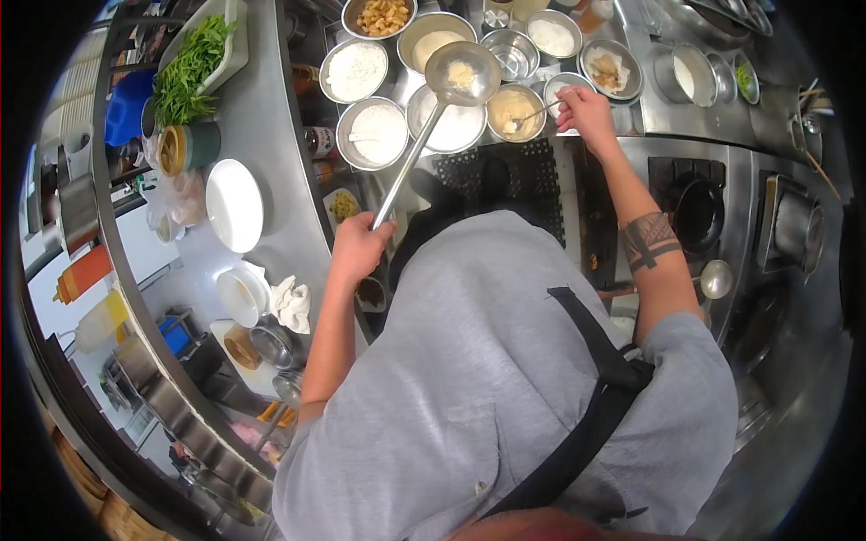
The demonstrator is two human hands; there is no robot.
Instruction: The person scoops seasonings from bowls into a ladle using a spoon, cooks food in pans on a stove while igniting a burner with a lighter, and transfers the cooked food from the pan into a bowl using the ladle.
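My left hand [359, 245] is wrapped round the long handle of a steel ladle [483, 72], whose bowl hangs over the seasoning bowls with a small heap of pale yellowish powder in it. Between the fingers of my right hand [585, 113] is the thin handle of a small spoon [539, 114]. The spoon's tip rests in a bowl of beige powder [511, 101]. Just left of that stands a bowl of white powder [451, 122], partly covered by the ladle. Another bowl of white grains [566, 88] lies behind my right hand.
More bowls hold white powder [357, 70] and brown chunks [382, 14]. On the left counter are a tub of green leaves [194, 68], a white oval plate [234, 206] and a crumpled cloth [290, 304]. A black pan [699, 214] sits on the right.
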